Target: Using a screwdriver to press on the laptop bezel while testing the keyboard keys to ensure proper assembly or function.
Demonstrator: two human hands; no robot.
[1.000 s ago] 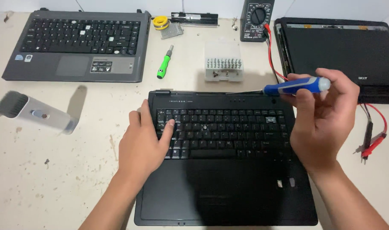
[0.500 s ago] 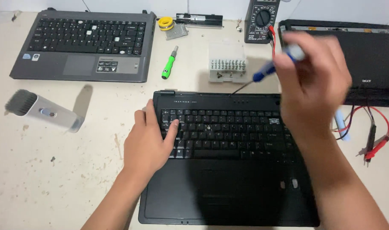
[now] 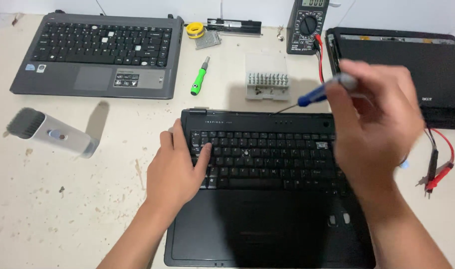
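Blurred right hand (image 3: 374,132) grips a blue screwdriver (image 3: 314,97)
Left hand (image 3: 175,167) rests flat, released, on the black laptop (image 3: 267,229); clear case (image 3: 266,77) holds upright bits.

laptops (image 3: 267,199): 3 | screwdrivers (image 3: 314,97): 2 | multimeter (image 3: 307,25): 1 | hands (image 3: 175,169): 2

Left hand (image 3: 175,169) flat; right hand (image 3: 374,129) raised (fingers pinched).

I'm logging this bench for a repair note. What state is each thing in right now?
Black laptop base: no screen, keyboard fitted.
Left hand: flat on the keyboard's left side.
Right hand: raised, gripping the blue screwdriver.
Grey laptop base: some keycaps missing.
Multimeter: display lit.
Bit case: open.
Green screwdriver: lying untouched.
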